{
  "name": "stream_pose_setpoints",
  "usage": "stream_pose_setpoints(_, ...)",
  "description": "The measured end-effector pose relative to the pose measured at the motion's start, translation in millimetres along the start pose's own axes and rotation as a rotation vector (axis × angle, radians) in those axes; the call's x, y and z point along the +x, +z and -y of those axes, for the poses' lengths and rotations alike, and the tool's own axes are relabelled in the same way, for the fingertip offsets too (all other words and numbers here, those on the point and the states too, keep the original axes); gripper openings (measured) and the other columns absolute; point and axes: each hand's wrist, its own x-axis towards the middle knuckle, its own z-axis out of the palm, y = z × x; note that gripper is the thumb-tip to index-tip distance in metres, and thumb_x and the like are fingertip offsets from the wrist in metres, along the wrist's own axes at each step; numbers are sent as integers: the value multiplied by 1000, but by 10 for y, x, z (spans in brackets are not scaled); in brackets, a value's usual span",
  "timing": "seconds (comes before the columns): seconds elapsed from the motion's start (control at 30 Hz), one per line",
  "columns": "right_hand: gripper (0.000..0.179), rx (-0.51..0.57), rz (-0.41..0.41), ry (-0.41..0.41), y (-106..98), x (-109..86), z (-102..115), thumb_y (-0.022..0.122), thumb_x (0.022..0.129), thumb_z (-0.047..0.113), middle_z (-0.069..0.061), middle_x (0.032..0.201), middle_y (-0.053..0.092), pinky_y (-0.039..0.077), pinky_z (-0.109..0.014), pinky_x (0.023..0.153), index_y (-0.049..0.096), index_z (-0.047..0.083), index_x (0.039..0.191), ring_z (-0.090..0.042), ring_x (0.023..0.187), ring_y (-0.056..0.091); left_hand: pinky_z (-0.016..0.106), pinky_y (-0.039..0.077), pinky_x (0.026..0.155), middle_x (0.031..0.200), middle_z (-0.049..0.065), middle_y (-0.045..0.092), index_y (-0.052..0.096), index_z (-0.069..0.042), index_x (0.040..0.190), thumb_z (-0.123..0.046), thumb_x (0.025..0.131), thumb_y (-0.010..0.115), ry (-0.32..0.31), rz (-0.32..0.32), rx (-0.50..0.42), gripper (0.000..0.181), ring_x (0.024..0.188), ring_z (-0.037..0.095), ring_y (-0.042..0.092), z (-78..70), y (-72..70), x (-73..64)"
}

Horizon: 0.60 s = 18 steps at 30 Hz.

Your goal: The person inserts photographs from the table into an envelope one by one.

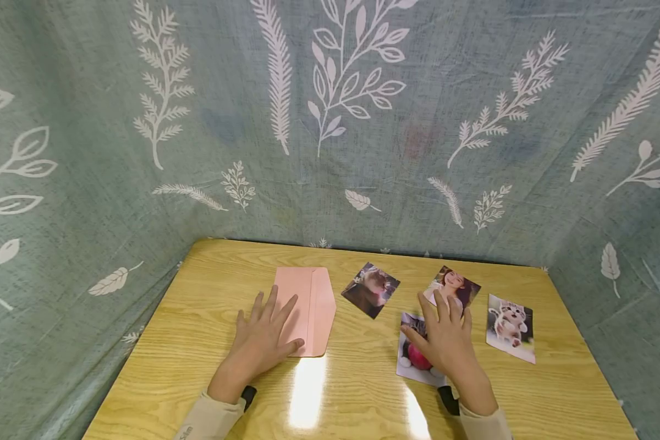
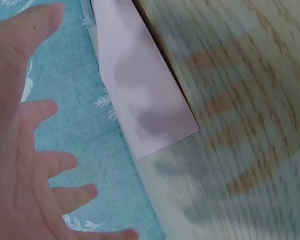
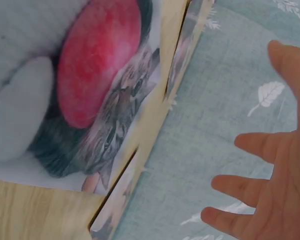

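My left hand (image 1: pixel 261 339) is spread over the left part of a pink envelope (image 1: pixel 320 311), fingers apart and holding nothing. In the left wrist view a gap shows between that hand and the envelope (image 2: pixel 145 85), with finger shadows on the tabletop. My right hand (image 1: pixel 448 339) is spread above a photo of a cat with a red ball (image 1: pixel 415 357), covering part of it. Its fingertips overlap the lower edge of a photo of a smiling person (image 1: pixel 453 284). The right wrist view shows the cat photo (image 3: pixel 100 75) flat, with nothing in the hand (image 3: pixel 275 175).
A dark, blurry-looking photo (image 1: pixel 371 290) lies between the envelope and the person photo. At the right lies a kitten photo (image 1: pixel 510 327). All rest on a wooden table (image 1: pixel 198 305), with a leaf-patterned grey-green cloth (image 1: pixel 225 122) hanging behind and at both sides.
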Motion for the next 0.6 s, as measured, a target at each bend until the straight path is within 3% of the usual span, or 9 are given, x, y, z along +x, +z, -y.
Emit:
stream_pose_setpoints(0.1,85,4,-22,-17,-8,26,1,60,92,62,-27,155,30,13,-78,104,37,10,155,-53,140,23,76,27,101,166,17,7,25,-29,161,-65,88,63,11,5,-26,90,147,46,15,8,-4,-4)
stream_pose_setpoints(0.43,89,64,-49,-59,-30,216,73,68,93,48,-29,148,41,24,-71,106,30,-3,154,-51,134,36,73,25,105,164,19,17,36,-16,157,-59,91,64,43,34,-58,84,147,43,20,45,4,-20)
stream_pose_setpoints(0.6,90,176,-38,-66,-10,369,93,71,92,41,-32,146,42,30,-63,108,26,-7,154,-49,133,40,68,29,107,161,23,21,38,-8,155,-56,92,64,58,79,-84,83,146,44,23,70,4,-33)
